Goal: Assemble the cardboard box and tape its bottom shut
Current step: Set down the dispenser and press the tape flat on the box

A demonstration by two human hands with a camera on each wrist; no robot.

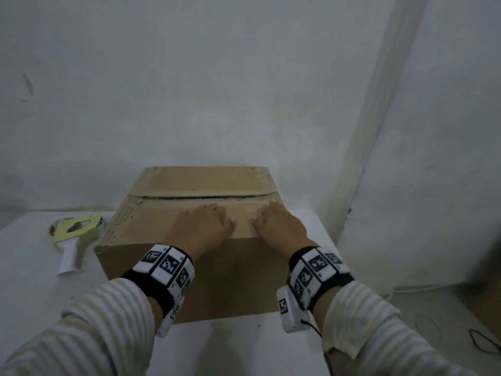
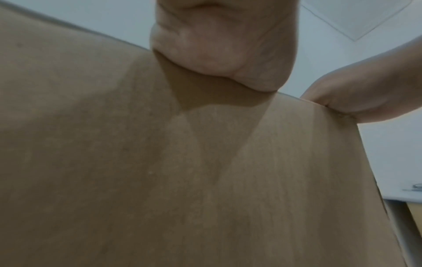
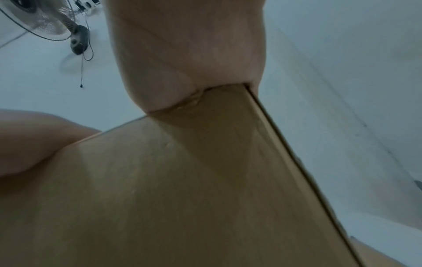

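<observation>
Striped sleeves [image 1: 89,321] and 2 marker-tagged wristbands [image 1: 165,264] fill the near edge of the head view. White table [image 1: 24,294]: 1, carrying 1 cardboard box [image 1: 217,278] at centre, against the wall. Box is squared up; 2 long flaps are folded shut on its upward face, with a dark seam [image 1: 200,197] between them showing no tape. Left hand [image 1: 202,226] and right hand [image 1: 279,226] lie side by side, palms down on the near flap, fingers flat and holding nothing. Tape dispenser [image 1: 74,234]: 1, yellow-green, on the table just left of the box, untouched.

Judged step: pressing flaps level before taping. Keep 1 palm holding the seam tight while the other fetches the dispenser; run tape centred over the seam and down both ends.
</observation>
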